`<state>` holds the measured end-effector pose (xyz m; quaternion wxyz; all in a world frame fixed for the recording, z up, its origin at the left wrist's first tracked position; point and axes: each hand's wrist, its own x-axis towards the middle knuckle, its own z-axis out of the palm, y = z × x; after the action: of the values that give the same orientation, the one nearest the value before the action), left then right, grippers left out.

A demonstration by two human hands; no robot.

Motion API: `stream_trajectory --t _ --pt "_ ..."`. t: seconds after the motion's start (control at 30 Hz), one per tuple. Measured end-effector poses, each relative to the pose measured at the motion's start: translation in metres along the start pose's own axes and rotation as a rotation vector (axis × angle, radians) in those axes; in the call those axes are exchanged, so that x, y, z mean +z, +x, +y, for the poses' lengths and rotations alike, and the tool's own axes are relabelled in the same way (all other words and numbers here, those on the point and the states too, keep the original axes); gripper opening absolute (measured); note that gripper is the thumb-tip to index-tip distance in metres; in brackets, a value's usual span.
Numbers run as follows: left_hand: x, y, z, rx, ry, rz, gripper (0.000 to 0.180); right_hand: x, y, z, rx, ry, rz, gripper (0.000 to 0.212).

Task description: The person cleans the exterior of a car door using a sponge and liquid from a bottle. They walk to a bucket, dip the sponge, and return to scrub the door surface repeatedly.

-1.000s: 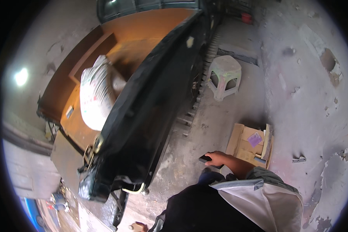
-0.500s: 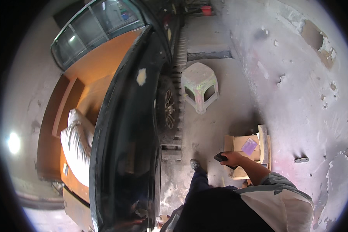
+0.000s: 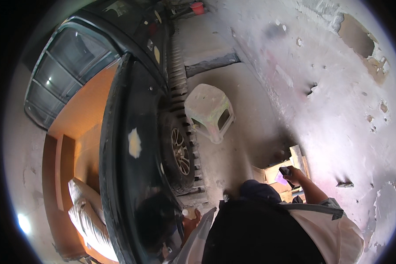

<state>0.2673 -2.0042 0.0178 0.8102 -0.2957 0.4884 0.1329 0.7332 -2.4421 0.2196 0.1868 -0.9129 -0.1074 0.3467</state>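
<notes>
My right hand (image 3: 297, 177) is closed round a small dark block-shaped object (image 3: 285, 170), whose exact kind does not show. It is held in front of an open cardboard box (image 3: 272, 170) with a purple piece (image 3: 280, 178) in it. Low in the picture, my left hand (image 3: 190, 223) hangs close beside the dark pickup truck (image 3: 132, 193). Its fingers curl by a small white-topped thing (image 3: 185, 212), perhaps a container; most of it is hidden by the hand and sleeve.
A dusty plastic stool (image 3: 208, 108) stands ahead, between the truck's wheel (image 3: 179, 152) and the peeling wall (image 3: 325, 119). A floor grating (image 3: 177, 66) runs along the truck. White sacking (image 3: 90, 215) lies in the orange truck bed; a red bucket (image 3: 197, 8) is far off.
I have stepped forward along the truck, and the view has turned. The stool and wheel appear nearer. My right hand shifts rightward across the box; my left hand shows more.
</notes>
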Motion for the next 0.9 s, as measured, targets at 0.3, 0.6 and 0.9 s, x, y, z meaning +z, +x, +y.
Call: stream_trajectory --t 0.3,0.6,0.9 --pt "0.273 0.085 -0.065 0.059 0.244 0.054 0.054 -0.036 0.157 0.011 -0.02 0.133 0.127 0.074" --pt "0.466 0.165 -0.122 0.244 0.193 0.092 0.046 -0.203 0.321 -0.042 -0.048 0.15 0.123 0.078" --pt "0.639 0.218 -0.245 0.362 0.639 -0.099 0.041 -0.293 0.409 -0.096 0.108 1.067 0.025 0.071"
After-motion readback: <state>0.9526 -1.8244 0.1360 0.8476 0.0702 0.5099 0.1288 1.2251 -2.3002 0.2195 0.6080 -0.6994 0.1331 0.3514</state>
